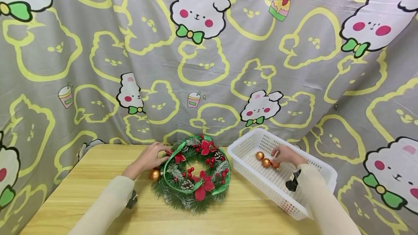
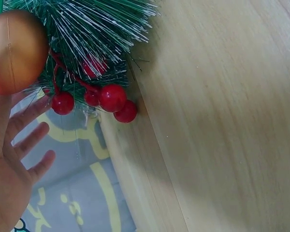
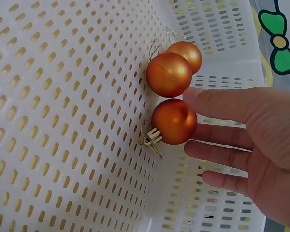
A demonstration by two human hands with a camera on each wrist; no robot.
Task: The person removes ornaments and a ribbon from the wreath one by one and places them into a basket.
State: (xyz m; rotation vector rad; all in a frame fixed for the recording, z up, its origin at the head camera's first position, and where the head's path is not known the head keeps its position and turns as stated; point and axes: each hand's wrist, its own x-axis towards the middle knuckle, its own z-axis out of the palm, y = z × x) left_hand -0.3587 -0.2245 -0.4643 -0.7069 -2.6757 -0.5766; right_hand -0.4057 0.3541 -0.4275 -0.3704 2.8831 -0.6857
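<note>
A green wreath (image 1: pixel 191 202) with red flowers, berries, pine cones and a green ribbon lies on the table. My left hand (image 1: pixel 151 158) reaches to its left edge, its fingertips near a red flower; in the left wrist view three fingers spread loosely beside the red berries (image 2: pixel 112 98). An orange-gold bauble (image 1: pixel 155 174) sits at the wreath's left side, hiding part of that hand in the left wrist view. Inside the white basket (image 1: pixel 251 171), my right hand (image 3: pixel 251 140) is beside the nearest bauble (image 3: pixel 174 122), thumb at its top, other fingers fairly straight. Two more baubles (image 3: pixel 169 75) lie against it.
The wooden table (image 1: pixel 98 162) carries the wreath left of the basket. A patterned grey curtain (image 1: pixel 209 61) hangs behind and on both sides. Perforated walls of the basket surround my right hand.
</note>
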